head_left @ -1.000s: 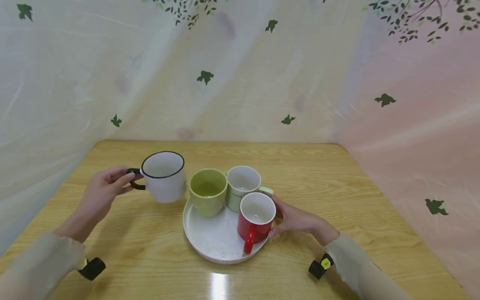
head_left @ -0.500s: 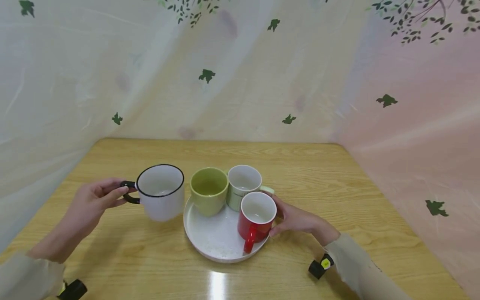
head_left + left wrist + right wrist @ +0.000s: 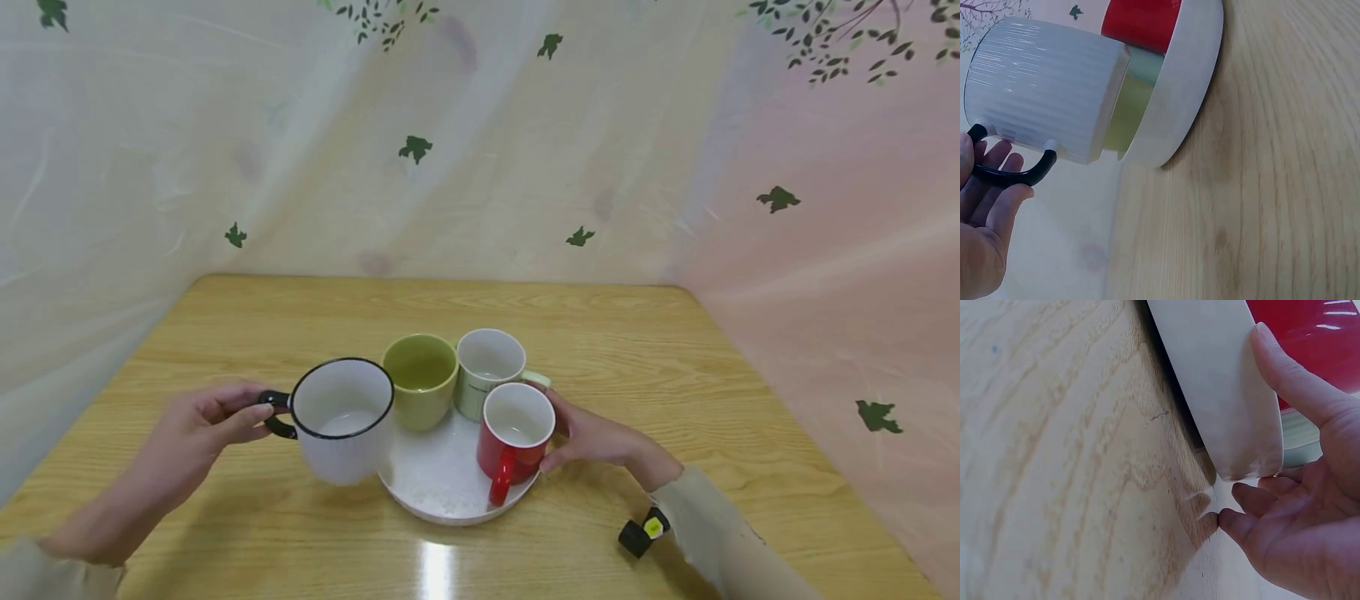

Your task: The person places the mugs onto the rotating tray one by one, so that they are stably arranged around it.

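My left hand (image 3: 191,437) pinches the black handle of a white mug (image 3: 1041,87) with a black rim. This mug is tilted slightly toward me, raised over the left side of a round white tray (image 3: 435,492). Standing on the tray are a yellow-green mug (image 3: 423,404), a pale green mug (image 3: 471,396) and a red mug (image 3: 495,450) with its handle toward me. My right hand (image 3: 600,437) holds the tray's right edge beside the red mug. In the right wrist view the thumb (image 3: 1291,375) lies at the rim; some fingers are partly hidden.
The wooden table (image 3: 637,358) extends around the tray on every side. A hanging sheet (image 3: 480,192) with leaf and bird prints encloses its back and sides. A black wrist strap piece (image 3: 641,533) hangs below the right sleeve.
The white mug in my left hand has come lower and nearer to me, then right, over the tray's left edge. My right hand, the tray and the other mugs stay put.
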Demonstrator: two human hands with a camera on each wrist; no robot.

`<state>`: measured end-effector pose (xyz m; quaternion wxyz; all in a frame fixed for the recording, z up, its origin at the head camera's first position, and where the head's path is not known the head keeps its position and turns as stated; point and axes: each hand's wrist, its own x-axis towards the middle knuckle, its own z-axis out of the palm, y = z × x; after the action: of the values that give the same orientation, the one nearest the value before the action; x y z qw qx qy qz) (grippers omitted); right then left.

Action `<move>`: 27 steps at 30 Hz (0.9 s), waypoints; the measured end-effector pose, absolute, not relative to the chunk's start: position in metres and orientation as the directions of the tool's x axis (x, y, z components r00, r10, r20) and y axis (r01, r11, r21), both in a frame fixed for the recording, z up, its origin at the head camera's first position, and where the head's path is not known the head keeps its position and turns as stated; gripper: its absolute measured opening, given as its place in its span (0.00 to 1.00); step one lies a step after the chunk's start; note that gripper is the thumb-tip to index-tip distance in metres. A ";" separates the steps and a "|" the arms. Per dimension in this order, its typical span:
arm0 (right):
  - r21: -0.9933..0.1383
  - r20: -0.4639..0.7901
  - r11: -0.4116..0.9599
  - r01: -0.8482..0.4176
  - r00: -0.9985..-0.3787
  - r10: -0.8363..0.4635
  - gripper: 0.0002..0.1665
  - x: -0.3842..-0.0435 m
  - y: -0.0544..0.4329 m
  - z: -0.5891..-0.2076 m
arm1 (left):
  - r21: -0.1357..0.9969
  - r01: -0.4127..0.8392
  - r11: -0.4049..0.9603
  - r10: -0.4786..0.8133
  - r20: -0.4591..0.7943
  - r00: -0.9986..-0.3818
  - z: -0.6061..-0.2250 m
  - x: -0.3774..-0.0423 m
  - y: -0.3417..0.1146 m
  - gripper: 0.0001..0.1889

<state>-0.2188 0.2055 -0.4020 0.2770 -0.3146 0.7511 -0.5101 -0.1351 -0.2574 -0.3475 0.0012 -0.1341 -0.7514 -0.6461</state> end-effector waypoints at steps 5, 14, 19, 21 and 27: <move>-0.943 -0.089 0.274 -0.190 -0.648 -0.757 0.65 -0.218 0.205 -0.402 | 0.971 0.196 0.138 0.254 0.157 -0.954 -0.351 -0.133 -0.247 0.16; -0.941 -0.092 0.277 -0.192 -0.642 -0.761 0.64 -0.218 0.204 -0.402 | 0.966 0.207 0.155 0.264 0.161 -0.951 -0.357 -0.133 -0.235 0.14; -0.938 -0.104 0.291 -0.188 -0.648 -0.754 0.65 -0.218 0.205 -0.403 | 0.967 0.193 0.168 0.254 0.147 -0.956 -0.359 -0.134 -0.232 0.13; -0.937 -0.106 0.294 -0.187 -0.651 -0.751 0.65 -0.218 0.205 -0.402 | 0.967 0.189 0.170 0.249 0.144 -0.958 -0.359 -0.135 -0.231 0.12; -0.944 -0.095 0.274 -0.183 -0.644 -0.759 0.65 -0.220 0.207 -0.404 | 0.965 0.184 0.189 0.228 0.140 -0.964 -0.359 -0.137 -0.229 0.11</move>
<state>-0.2197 0.2074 -0.4038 0.2804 -0.3155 0.7472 -0.5134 -0.1371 -0.2291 -0.3588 -0.0175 -0.1337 -0.7708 -0.6226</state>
